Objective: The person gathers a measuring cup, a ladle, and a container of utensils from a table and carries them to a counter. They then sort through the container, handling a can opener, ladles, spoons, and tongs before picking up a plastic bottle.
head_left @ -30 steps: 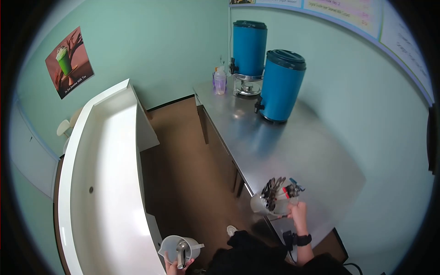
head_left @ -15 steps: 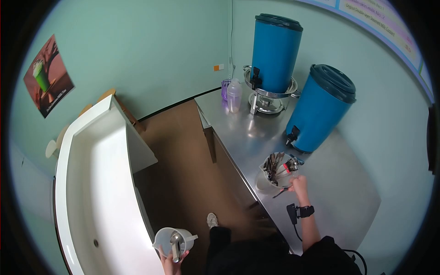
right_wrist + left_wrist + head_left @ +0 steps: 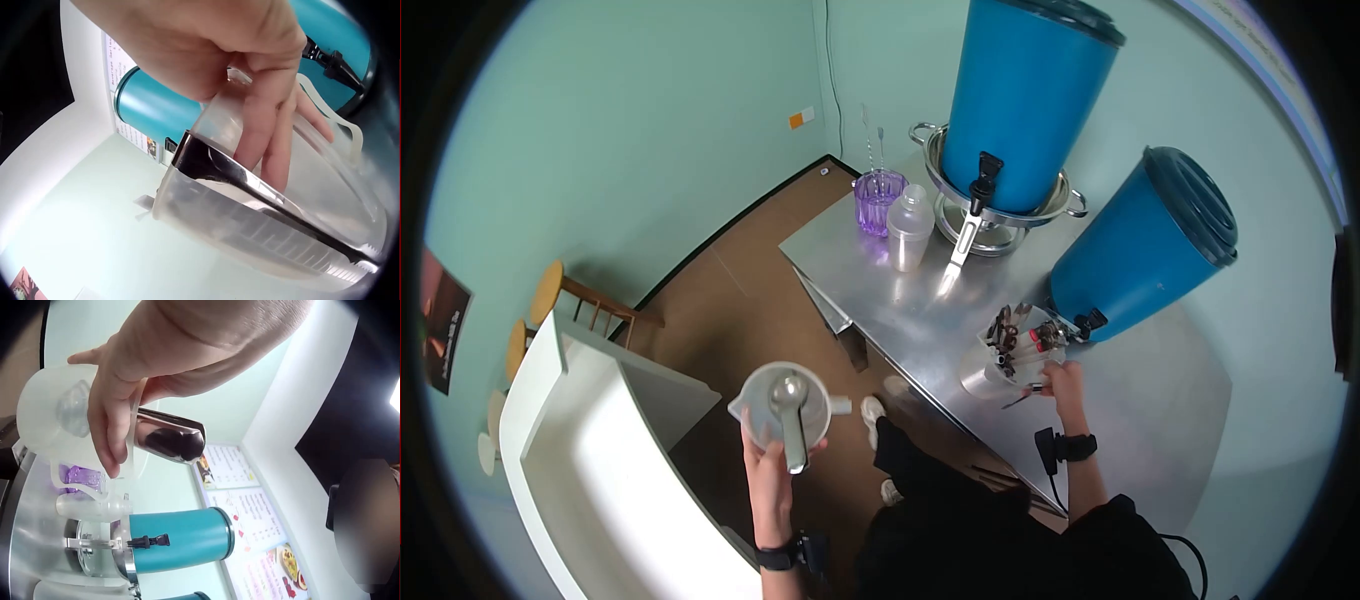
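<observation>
The left jug (image 3: 760, 390) is gripped by the left hand (image 3: 768, 475), the right jug (image 3: 980, 375) by the right hand (image 3: 1068, 388). Transfer appears in hand; level placement is probably called for.

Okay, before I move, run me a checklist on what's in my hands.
1. Left hand holding the scoop jug: ok.
2. Scoop inside it: ok, its handle reaches past the rim.
3. Scoop jug over the table: not ok, it's beyond the edge, above the floor.
4. Right hand gripping the tongs: ok, fingers curled on them.
5. Tongs outside the utensil jug: ok, alongside its wall.
6. Tongs clear of that wall: cannot tell.
</observation>
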`<state>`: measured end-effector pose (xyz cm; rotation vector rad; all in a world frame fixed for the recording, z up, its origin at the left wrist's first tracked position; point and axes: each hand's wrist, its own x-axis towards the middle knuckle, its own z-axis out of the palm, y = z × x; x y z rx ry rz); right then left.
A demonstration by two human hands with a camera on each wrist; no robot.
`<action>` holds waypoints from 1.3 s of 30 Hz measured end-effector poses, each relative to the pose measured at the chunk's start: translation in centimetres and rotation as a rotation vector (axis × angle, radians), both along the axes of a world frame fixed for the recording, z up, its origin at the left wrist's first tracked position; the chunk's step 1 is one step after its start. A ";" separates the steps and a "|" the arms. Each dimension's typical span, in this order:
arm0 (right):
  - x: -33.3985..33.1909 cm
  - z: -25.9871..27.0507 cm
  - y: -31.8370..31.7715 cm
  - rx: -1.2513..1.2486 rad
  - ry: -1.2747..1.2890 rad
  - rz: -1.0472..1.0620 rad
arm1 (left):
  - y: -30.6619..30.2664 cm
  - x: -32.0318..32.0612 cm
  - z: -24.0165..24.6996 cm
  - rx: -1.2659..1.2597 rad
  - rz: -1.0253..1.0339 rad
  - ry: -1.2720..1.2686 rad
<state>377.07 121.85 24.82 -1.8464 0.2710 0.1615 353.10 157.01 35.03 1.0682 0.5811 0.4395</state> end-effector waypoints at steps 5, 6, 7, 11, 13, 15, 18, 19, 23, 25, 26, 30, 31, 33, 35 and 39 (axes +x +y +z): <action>2.3 1.5 3.5 -0.067 0.087 -0.112 | 6.5 11.7 -0.1 -0.005 -0.031 0.041; 2.9 1.7 4.5 -0.057 0.098 -0.149 | 7.6 13.4 -0.3 -0.006 -0.020 0.070; 2.1 1.6 4.3 -0.040 0.098 -0.186 | 7.7 13.7 -0.7 -0.002 -0.072 0.060; 4.1 2.6 7.7 -0.068 0.146 -0.294 | 12.9 22.2 -1.1 0.017 -0.195 0.109; 4.8 2.6 8.3 -0.154 0.163 -0.297 | 15.5 26.8 -2.4 0.005 -0.247 0.129; 3.9 2.0 7.5 -0.175 0.179 -0.281 | 16.8 29.6 -4.5 -0.016 -0.298 0.133; 2.8 2.6 8.8 -0.076 0.190 -0.318 | 20.0 35.7 -7.4 0.016 -0.401 0.177; 2.4 3.4 9.8 -0.026 0.169 -0.355 | 20.8 37.4 -7.7 0.008 -0.470 0.175; -1.0 6.0 11.9 -0.076 0.194 -0.500 | 23.1 40.8 -7.9 -0.124 -0.630 0.219; -1.1 8.9 14.4 -0.339 0.178 -0.631 | 24.0 41.9 -7.9 -0.111 -0.692 0.219; -0.9 10.3 15.6 -0.460 0.067 -0.673 | 24.6 42.0 -8.0 -0.107 -0.723 0.225; 2.8 18.2 23.5 -0.512 -0.355 -0.645 | 26.7 42.0 -7.9 -0.021 -0.897 0.371; 4.2 20.4 26.6 -0.414 -0.454 -0.599 | 28.0 42.3 -8.3 0.017 -0.935 0.431; 5.9 23.5 32.1 -0.381 -0.633 -0.213 | 29.5 43.0 -8.5 0.067 -0.938 0.522; 8.4 24.1 35.1 -0.176 -0.933 0.168 | 29.8 42.8 -7.9 0.083 -0.868 0.589; 11.9 25.2 38.6 0.204 -1.161 0.631 | 32.5 42.9 -8.1 0.415 -0.792 0.459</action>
